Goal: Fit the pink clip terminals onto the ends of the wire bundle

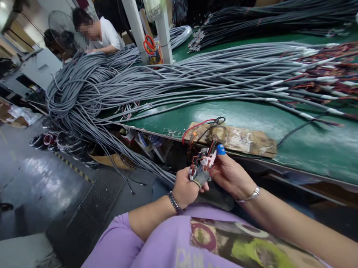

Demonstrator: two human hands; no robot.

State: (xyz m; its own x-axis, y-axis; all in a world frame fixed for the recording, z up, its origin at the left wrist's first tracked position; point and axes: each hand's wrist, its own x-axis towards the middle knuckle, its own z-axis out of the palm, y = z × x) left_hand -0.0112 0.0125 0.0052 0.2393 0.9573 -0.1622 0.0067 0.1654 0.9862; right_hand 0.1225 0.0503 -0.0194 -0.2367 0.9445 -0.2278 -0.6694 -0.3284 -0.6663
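My left hand is closed around a grey cable end, from which thin coloured wires fan out. White connectors sit among these wires. My right hand has a blue cover on one fingertip and is pinched on the wires at the far side of the bunch. Its exact hold is partly hidden. Just beyond both hands, a worn, tape-patched block lies along the bench edge, with red and black leads on top of it.
Long grey cables stretch across the green bench, their stripped ends on the right. A thick coil hangs over the left edge. Darker cables lie behind a white post. A co-worker sits at the back left.
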